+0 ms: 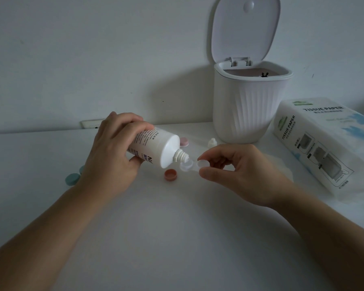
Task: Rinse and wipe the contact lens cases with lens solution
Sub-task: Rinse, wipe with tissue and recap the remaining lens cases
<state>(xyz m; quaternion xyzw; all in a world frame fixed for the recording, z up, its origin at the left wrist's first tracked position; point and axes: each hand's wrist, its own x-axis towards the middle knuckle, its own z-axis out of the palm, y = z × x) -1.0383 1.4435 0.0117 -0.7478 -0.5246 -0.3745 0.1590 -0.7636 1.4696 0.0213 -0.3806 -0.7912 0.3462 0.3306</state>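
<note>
My left hand grips a white lens solution bottle, tipped down to the right with its open nozzle just over one cup of a clear contact lens case. My right hand pinches the other cup of that case between thumb and fingers, a little above the table. A dark pink cap lies on the table below the bottle. A paler pink cap sits behind the bottle. The small white bottle cap stands near the bin.
A white ribbed bin with its lid raised stands at the back right. A tissue paper pack lies at the right. A loose tissue lies under my right hand. Teal caps lie left of my left wrist.
</note>
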